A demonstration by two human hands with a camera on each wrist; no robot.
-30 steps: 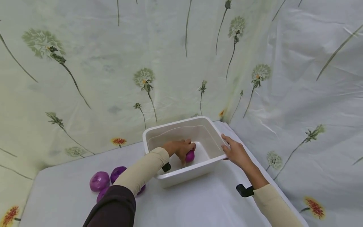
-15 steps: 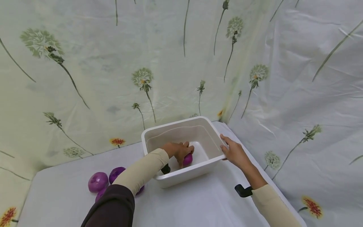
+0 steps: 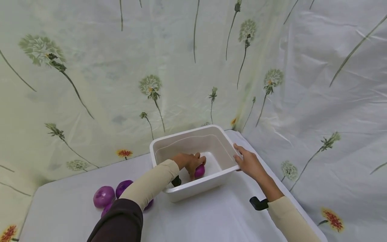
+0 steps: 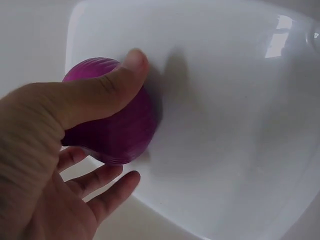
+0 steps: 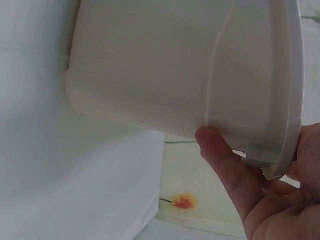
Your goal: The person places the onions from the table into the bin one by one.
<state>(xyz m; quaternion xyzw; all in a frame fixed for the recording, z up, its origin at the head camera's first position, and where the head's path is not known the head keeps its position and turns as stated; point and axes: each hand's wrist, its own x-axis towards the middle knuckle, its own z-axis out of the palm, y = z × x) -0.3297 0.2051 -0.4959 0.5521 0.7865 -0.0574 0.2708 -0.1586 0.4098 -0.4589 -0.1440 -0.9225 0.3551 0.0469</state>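
Inside a white plastic tub (image 3: 185, 195), my left hand (image 3: 191, 162) holds a shiny red onion (image 3: 200, 171) low over the tub's floor. The left wrist view shows my thumb lying across the onion (image 4: 120, 130), with fingers on its other side. Whether the onion touches the floor of the tub I cannot tell. At the tub's right end, my right hand (image 3: 250, 162) grips the rim. Up close in the right wrist view, fingers (image 5: 235, 177) press under the lip of the tub (image 5: 145, 65). More red onions (image 3: 104, 196) sit on the table to the left, partly hidden by my left sleeve.
A white cloth covers the table (image 3: 66, 208). Behind it and along its right side hangs a flower-printed sheet (image 3: 181, 67). The tub stands near the back right corner of the table. A black wrist mount (image 3: 259, 203) sticks out from my right forearm.
The head view has shifted slightly. Both hands, the onion and the tub keep nearly the same places, and both grips look unchanged.
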